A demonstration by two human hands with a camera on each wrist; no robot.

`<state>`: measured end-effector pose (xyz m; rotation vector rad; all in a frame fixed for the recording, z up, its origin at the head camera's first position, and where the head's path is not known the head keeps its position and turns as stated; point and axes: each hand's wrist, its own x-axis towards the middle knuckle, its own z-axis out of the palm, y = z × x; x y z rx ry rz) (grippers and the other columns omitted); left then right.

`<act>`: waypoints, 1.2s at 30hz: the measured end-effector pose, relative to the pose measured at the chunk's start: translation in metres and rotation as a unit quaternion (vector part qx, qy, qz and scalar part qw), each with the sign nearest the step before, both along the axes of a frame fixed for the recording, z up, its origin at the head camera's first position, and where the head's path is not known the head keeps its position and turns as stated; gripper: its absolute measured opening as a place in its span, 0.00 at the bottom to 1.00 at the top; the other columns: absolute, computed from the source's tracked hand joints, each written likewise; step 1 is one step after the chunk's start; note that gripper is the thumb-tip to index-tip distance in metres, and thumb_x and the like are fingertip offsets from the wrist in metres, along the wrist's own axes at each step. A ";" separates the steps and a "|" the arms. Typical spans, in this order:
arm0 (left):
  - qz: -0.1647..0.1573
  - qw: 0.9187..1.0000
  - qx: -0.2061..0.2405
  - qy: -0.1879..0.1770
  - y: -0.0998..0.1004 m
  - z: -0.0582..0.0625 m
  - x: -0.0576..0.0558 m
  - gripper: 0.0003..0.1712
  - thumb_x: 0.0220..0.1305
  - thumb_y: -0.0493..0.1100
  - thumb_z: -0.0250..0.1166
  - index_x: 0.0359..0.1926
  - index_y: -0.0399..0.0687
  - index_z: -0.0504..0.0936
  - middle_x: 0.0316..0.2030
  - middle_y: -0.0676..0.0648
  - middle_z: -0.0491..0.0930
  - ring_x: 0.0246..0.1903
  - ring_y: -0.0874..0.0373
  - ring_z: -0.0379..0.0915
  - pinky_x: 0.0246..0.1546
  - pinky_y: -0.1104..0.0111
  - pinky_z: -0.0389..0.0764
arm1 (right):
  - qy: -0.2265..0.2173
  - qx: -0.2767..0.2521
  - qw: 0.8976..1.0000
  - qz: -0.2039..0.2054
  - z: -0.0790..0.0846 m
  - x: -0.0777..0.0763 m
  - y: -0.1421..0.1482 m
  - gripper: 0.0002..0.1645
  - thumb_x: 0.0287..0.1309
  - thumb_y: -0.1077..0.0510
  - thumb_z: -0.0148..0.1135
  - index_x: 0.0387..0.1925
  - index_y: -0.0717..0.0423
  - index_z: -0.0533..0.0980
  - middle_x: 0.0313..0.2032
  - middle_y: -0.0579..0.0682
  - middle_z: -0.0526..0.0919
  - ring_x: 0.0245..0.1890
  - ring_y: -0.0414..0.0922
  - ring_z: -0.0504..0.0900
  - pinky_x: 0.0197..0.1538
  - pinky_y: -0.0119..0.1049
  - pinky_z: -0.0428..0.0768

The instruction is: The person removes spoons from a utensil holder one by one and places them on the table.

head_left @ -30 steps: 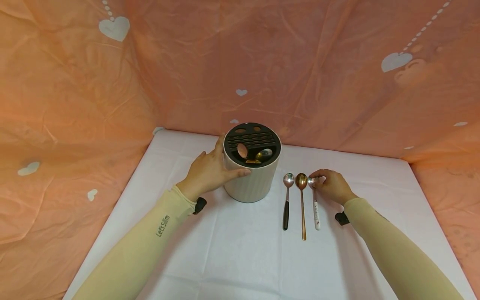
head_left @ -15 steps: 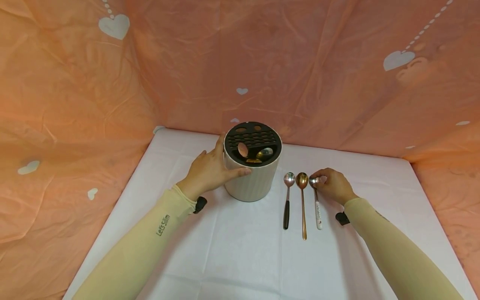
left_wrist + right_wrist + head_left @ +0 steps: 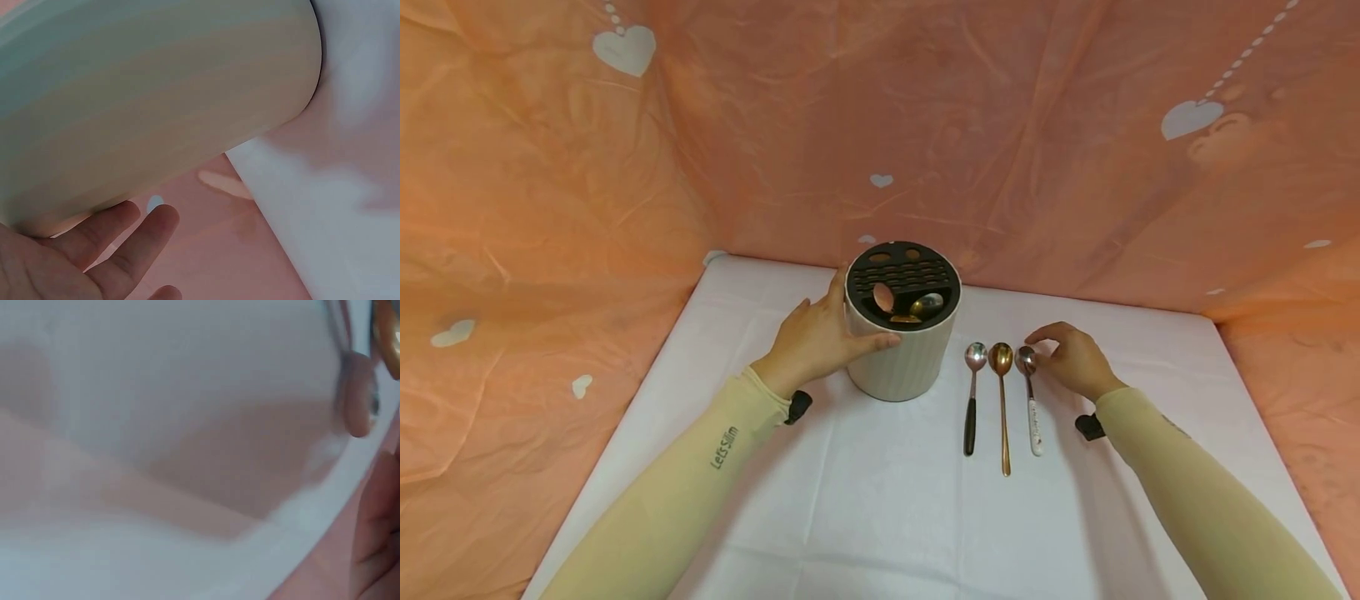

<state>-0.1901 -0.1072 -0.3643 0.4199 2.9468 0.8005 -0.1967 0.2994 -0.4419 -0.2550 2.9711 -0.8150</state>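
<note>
My left hand (image 3: 808, 346) holds the side of a pale ribbed utensil holder (image 3: 898, 367), thumb across its front and fingers behind. The left wrist view shows two fingers (image 3: 134, 250) alongside the holder's wall (image 3: 162, 112). On the white cloth lie three spoons in a row, bowls away from me: black-handled (image 3: 970, 425), gold (image 3: 1003, 417) and one with a patterned white handle (image 3: 1034, 425). Just right of that last spoon's bowl hovers my right hand (image 3: 1075, 362), its fingers loosely bent and holding nothing. In the right wrist view, the spoon bowl (image 3: 359, 400) appears apart from the fingers (image 3: 378, 519).
Slots and holes pierce the holder's black lid (image 3: 902, 271). Several spoon bowls stick up from its front opening, including a copper one (image 3: 883, 297) and a gold-tinged one (image 3: 928, 306). Behind the white-covered table (image 3: 880, 517) hangs an orange-pink curtain (image 3: 775, 167) with hearts.
My right hand has let go of the white-handled spoon's bowl and drawn slightly away, up and right. That spoon now lies uncovered beside the gold one. The left hand has stayed on the holder.
</note>
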 end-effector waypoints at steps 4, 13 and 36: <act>-0.001 1.000 0.000 -0.001 0.000 0.001 0.001 0.78 0.43 0.88 0.56 0.79 0.46 0.35 0.68 0.39 0.68 0.65 0.47 0.67 0.69 0.46 0.53 | 0.021 -0.005 1.000 0.013 0.013 -0.002 -0.001 0.15 0.61 0.62 0.67 0.51 0.57 0.82 0.56 0.58 0.77 0.31 0.48 0.77 0.35 0.43 0.76; -0.004 1.000 0.010 0.003 -0.001 0.002 0.001 0.77 0.44 0.87 0.58 0.79 0.46 0.36 0.66 0.37 0.70 0.64 0.46 0.68 0.68 0.45 0.54 | 0.113 -0.040 0.991 0.063 0.048 -0.008 -0.014 0.15 0.58 0.66 0.69 0.48 0.57 0.83 0.54 0.55 0.79 0.28 0.46 0.76 0.31 0.35 0.74; -0.005 1.000 0.001 0.000 0.000 0.002 0.001 0.77 0.45 0.87 0.57 0.79 0.45 0.36 0.64 0.36 0.73 0.64 0.46 0.69 0.68 0.44 0.54 | 0.143 -0.114 0.959 0.218 0.124 0.003 -0.105 0.12 0.58 0.66 0.70 0.44 0.54 0.85 0.56 0.50 0.80 0.28 0.41 0.76 0.31 0.32 0.76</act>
